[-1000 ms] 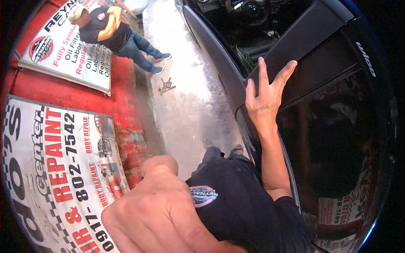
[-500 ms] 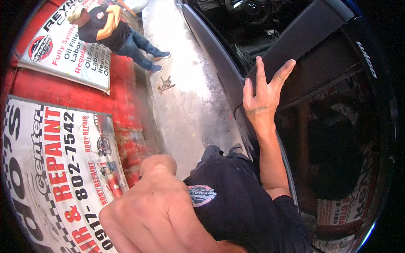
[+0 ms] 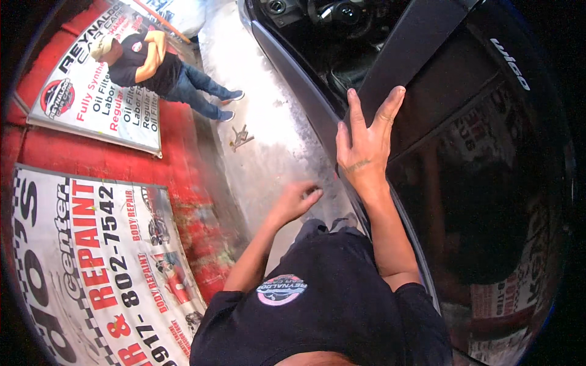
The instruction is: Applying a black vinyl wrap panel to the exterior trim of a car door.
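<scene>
My right hand (image 3: 368, 143) is open with its fingers spread, at the side of a black car (image 3: 421, 100), by the dark pillar between the front opening and the tinted rear window. Whether the palm touches the car cannot be made out. Nothing shows between its fingers. My left hand (image 3: 298, 202) is in front of my body above the grey floor, slightly blurred. Its fingers are loosely bent, with a gap at the thumb, and it appears to hold nothing. Past the opening, a steering wheel (image 3: 347, 13) is visible inside the car.
At the left, a red wall (image 3: 189, 177) carries two printed banners (image 3: 79, 244). A person (image 3: 159, 67) with folded arms stands ahead by the wall. A small metal stand (image 3: 242, 138) lies on the concrete floor (image 3: 278, 128) between wall and car.
My left hand has dropped from close in front of the camera to above the floor, before my body. My right hand keeps its spread pose by the car; the whole view has shifted slightly.
</scene>
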`<state>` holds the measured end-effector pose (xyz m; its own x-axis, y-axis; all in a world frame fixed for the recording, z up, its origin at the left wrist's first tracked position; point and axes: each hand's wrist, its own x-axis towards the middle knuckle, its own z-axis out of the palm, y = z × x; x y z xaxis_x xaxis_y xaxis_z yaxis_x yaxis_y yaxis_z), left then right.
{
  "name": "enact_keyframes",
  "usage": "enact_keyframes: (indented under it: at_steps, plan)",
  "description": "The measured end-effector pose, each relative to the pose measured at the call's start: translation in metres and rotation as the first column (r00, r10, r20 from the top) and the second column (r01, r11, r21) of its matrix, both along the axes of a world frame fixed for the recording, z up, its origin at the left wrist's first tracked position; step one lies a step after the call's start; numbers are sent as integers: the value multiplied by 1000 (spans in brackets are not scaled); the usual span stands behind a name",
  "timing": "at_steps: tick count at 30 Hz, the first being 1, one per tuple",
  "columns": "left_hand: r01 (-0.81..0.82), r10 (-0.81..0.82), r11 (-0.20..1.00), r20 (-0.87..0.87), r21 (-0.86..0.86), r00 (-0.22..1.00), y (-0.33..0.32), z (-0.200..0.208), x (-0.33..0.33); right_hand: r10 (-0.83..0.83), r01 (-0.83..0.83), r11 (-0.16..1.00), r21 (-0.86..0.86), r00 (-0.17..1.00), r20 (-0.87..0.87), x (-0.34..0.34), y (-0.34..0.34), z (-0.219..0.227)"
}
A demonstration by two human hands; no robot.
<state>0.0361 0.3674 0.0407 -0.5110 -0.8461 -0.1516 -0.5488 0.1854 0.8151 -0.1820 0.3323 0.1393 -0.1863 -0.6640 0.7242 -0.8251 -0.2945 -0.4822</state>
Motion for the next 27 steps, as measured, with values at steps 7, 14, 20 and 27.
enact_keyframes:
  at_steps: [7,14,20,27]
  plan:
    - [67,-108,989,324,135,940,36,-169,61,-4,4,1000,16,1000,7,0,0,1]
    - [-284,162,775,256,565,953,82,-263,128,16,-15,999,29,999,-35,-1,-1,1]
    - [-429,285,667,323,609,902,108,-280,164,10,-10,999,33,1000,-24,2,0,2]
    - [-443,316,680,311,585,896,100,-276,152,-4,4,1000,18,1000,-25,4,-1,4]
